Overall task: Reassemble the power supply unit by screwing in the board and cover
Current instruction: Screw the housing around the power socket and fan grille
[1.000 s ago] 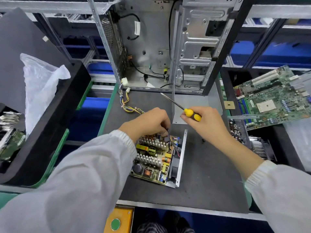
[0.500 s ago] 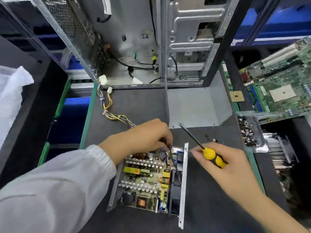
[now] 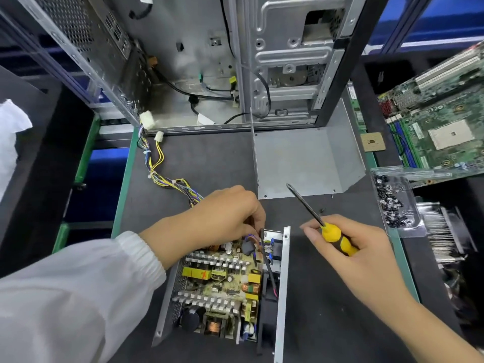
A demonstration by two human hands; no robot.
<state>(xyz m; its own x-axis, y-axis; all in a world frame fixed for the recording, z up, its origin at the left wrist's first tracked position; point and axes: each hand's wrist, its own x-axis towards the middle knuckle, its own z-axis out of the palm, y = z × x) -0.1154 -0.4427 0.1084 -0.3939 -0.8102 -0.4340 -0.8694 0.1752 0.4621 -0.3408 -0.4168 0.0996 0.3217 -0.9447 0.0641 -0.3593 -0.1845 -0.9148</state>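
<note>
Right hand (image 3: 364,255) has drawn back, gripping the yellow-handled screwdriver (image 3: 330,233); left hand (image 3: 222,218) pinches inside the board (image 3: 222,284).

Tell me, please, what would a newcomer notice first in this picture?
The open power supply unit lies at bottom centre, its board exposed, with the left hand on its far end. Beside it, the right hand grips a yellow screwdriver. An empty computer case stands behind.

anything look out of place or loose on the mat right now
Yes: two small loose screws lie on the dark mat between the grey cover and the right hand, outside the screw bag, where they could roll off or be missed. The cover is still off the power supply.
</note>
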